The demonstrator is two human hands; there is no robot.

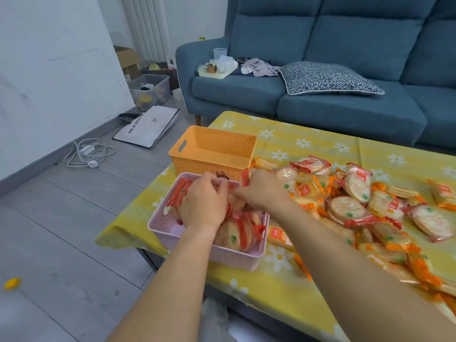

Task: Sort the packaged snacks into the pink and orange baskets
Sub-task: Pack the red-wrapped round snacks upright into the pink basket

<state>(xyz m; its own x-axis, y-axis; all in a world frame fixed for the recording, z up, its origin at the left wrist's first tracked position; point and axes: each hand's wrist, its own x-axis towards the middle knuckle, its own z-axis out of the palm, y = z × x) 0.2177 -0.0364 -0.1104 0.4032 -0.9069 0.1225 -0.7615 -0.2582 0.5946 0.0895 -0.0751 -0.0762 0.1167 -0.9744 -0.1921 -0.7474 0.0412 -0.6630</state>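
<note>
Yellow daisy-print tablecloth [283, 282], 9 o'clock edge: left hand [202, 206] grips red-trimmed cracker packets [237, 233] upright in pink perforated plastic basket [161, 222], likely saving space; right hand [264, 190] grip unclear.

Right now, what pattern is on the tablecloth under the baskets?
The tablecloth is yellow with white daisies, clearest in the head view.

— How are the arms held?
— Both bare forearms are stretched forward; the left hand [202, 204] is turned palm down, fingers curled.
— And the right hand [262, 190]?
— It is held just beside the left, fingers bent toward it.
</note>
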